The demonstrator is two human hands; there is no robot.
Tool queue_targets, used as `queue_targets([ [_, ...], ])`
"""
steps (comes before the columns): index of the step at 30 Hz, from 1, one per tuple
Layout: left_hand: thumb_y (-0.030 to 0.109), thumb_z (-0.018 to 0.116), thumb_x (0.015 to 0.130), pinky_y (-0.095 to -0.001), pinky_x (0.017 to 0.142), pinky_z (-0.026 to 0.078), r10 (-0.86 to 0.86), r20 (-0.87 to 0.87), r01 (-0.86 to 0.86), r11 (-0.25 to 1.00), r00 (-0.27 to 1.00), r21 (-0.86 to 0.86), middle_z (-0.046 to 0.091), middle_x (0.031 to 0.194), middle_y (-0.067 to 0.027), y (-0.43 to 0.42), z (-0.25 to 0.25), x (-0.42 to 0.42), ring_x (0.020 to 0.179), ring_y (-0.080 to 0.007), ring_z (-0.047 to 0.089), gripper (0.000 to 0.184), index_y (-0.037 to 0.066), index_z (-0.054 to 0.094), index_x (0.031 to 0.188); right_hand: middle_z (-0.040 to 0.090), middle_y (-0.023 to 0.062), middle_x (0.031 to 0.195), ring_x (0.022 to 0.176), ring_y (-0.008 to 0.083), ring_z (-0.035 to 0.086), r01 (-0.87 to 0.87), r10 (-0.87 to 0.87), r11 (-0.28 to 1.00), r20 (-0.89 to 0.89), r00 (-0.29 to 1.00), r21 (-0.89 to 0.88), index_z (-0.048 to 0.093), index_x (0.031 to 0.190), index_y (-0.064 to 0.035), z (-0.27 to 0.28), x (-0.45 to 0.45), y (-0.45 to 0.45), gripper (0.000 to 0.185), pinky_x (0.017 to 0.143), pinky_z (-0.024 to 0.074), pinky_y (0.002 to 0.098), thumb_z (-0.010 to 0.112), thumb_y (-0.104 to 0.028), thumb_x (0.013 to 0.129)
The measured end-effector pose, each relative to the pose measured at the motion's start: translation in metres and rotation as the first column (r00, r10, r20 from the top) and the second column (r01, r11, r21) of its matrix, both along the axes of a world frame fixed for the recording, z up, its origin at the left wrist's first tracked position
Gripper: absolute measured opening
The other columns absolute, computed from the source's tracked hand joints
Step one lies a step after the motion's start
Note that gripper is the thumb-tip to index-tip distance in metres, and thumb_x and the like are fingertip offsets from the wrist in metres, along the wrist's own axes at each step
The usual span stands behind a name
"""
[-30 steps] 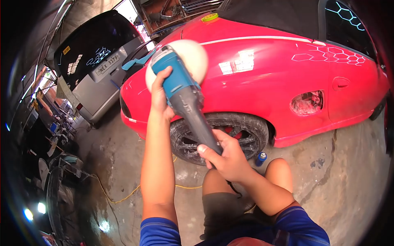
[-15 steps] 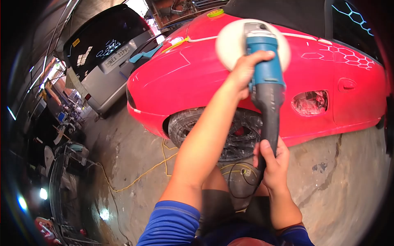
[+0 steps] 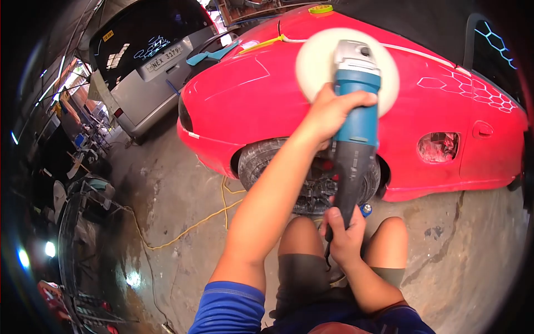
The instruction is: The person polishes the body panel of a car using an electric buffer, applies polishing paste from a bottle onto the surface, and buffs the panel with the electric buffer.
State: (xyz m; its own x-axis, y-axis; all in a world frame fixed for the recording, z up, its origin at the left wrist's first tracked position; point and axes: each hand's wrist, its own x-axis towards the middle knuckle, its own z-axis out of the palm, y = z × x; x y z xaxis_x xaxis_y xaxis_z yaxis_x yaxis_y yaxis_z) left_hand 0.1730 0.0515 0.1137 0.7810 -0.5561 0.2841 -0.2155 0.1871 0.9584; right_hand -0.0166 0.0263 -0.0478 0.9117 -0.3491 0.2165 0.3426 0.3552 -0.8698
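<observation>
A teal and black power polisher with a large round white pad is held over the front fender of a red car. My left hand wraps around the teal body near the metal head, thumb across the top. Lower down, my right hand grips the black rear handle, from which the cord drops between my knees. The pad lies at the red panel, though whether it presses on it I cannot tell. Behind the tool, the front wheel is partly hidden.
A silver van stands behind at the left. A yellow cord runs over the concrete floor. A yellow tape roll sits on the hood. Clear plastic fills a fender opening. A black frame lies at left.
The polisher has shifted slightly down the view in both my hands, its rear end swinging left. The car appears further right as my view turns, and both my knees now show.
</observation>
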Motion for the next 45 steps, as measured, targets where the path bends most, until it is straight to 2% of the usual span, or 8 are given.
queue_targets([
  [4,0.032,0.081,0.087,-0.0388,0.066,0.065,0.010,-0.174,-0.028,0.995,0.985,-0.100,0.073,0.091,-0.0155,0.073,-0.003,0.009,0.072,-0.0256,0.075,0.051,-0.003,0.061,0.118,0.064,-0.0031,0.082,0.074,0.0069,0.062,-0.074,0.062,0.983,-0.077,0.995,-0.166,0.066,0.112,-0.0029,0.001,0.014,0.029,0.024,0.066,0.0483,0.0254,0.077,-0.019,0.099],
  [11,0.035,0.073,0.091,-0.0450,0.079,0.065,0.059,-0.323,-0.142,0.960,0.945,-0.242,0.073,0.096,-0.0199,0.139,-0.029,0.001,0.083,-0.0302,0.075,0.049,-0.003,0.062,0.121,0.074,0.0132,0.091,0.082,0.0238,0.071,-0.243,0.171,0.857,-0.194,0.966,-0.455,0.069,0.119,-0.0041,-0.011,0.024,0.032,0.048,0.076,0.0546,0.0392,0.079,-0.044,0.093],
  [19,0.040,0.070,0.094,-0.0447,0.090,0.062,0.157,-0.280,-0.237,0.930,0.947,-0.282,0.073,0.109,-0.0163,0.109,-0.081,-0.021,0.096,-0.0293,0.074,0.054,0.000,0.061,0.129,0.073,0.0132,0.087,0.078,0.0244,0.070,-0.196,0.133,0.797,-0.149,0.980,-0.572,0.071,0.113,-0.0048,-0.026,0.005,-0.032,0.044,0.074,0.0540,0.0369,0.082,-0.041,0.091],
  [23,0.030,0.073,0.088,-0.0432,0.076,0.065,0.179,-0.254,-0.243,0.936,0.951,-0.253,0.072,0.101,-0.0183,0.047,-0.080,-0.046,0.084,-0.0282,0.075,0.054,-0.005,0.060,0.126,0.074,0.0115,0.088,0.079,0.0213,0.070,-0.163,0.058,0.781,-0.190,0.980,-0.603,0.071,0.111,-0.0038,-0.046,-0.016,-0.070,0.044,0.075,0.0543,0.0353,0.084,-0.040,0.090],
  [29,0.020,0.084,0.082,-0.0366,0.075,0.063,0.067,-0.118,-0.079,0.991,0.991,-0.104,0.071,0.099,-0.0128,-0.051,-0.081,-0.063,0.083,-0.0221,0.073,0.051,-0.003,0.062,0.122,0.071,0.0038,0.082,0.076,0.0149,0.068,-0.022,-0.033,0.949,-0.169,0.985,-0.315,0.068,0.103,-0.0020,-0.086,-0.046,-0.105,0.034,0.069,0.0543,0.0337,0.085,-0.029,0.091],
  [32,0.022,0.092,0.078,-0.0400,0.079,0.063,-0.006,-0.027,0.004,0.998,1.000,-0.062,0.069,0.112,-0.0155,-0.095,-0.077,-0.079,0.090,-0.0226,0.073,0.078,-0.004,0.047,0.136,0.067,0.0026,0.077,0.067,0.0132,0.065,-0.023,0.011,0.999,-0.228,0.974,-0.050,0.066,0.095,-0.0033,-0.100,-0.055,-0.115,0.026,0.062,0.0518,0.0306,0.084,-0.023,0.092],
  [39,0.025,0.095,0.071,-0.0432,0.101,0.056,0.037,0.212,-0.087,0.969,0.977,0.231,0.069,0.126,-0.0237,-0.103,-0.127,-0.096,0.115,-0.0300,0.071,0.103,-0.001,0.032,0.148,0.063,0.0025,0.072,0.061,0.0144,0.064,0.017,0.015,0.995,-0.298,0.954,0.103,0.059,0.083,-0.0054,-0.152,-0.032,-0.084,0.020,0.058,0.0493,0.0290,0.078,-0.002,0.088],
  [45,0.022,0.097,0.068,-0.0432,0.107,0.052,0.150,0.234,-0.188,0.970,0.961,0.152,0.069,0.127,-0.0191,-0.012,-0.160,-0.078,0.117,-0.0286,0.069,0.105,0.002,0.035,0.150,0.061,-0.0011,0.076,0.066,0.0119,0.062,-0.088,0.095,0.995,-0.311,0.946,0.036,0.062,0.091,-0.0070,-0.213,-0.007,-0.022,0.023,0.063,0.0506,0.0298,0.084,-0.004,0.084],
])
